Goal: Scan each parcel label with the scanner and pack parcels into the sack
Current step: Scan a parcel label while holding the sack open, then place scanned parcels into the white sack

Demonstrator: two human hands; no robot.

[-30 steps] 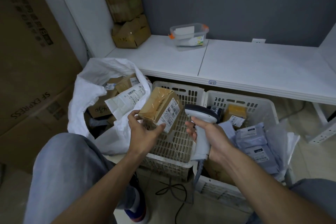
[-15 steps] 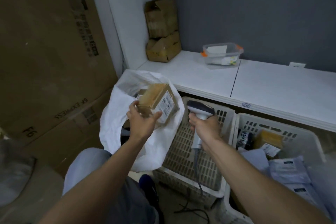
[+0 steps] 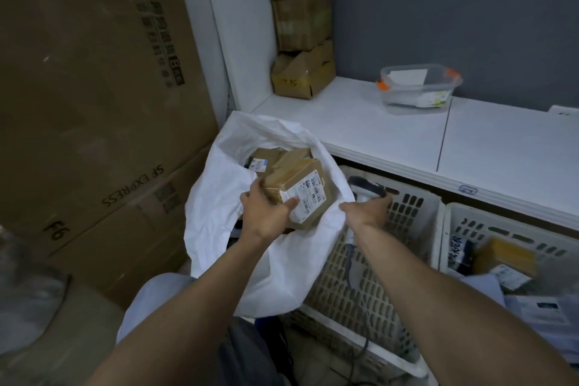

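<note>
l hand grips the stiff, prob light cardboard parcel at 1 end, over sack; r hand clutches scanner.

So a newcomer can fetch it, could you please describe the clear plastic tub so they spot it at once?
Look at the long white shelf against the grey wall. The clear plastic tub stands on it near the wall, right of two stacked cardboard boxes in the corner. Unlike them it is see-through, with orange clips at its ends.
</note>
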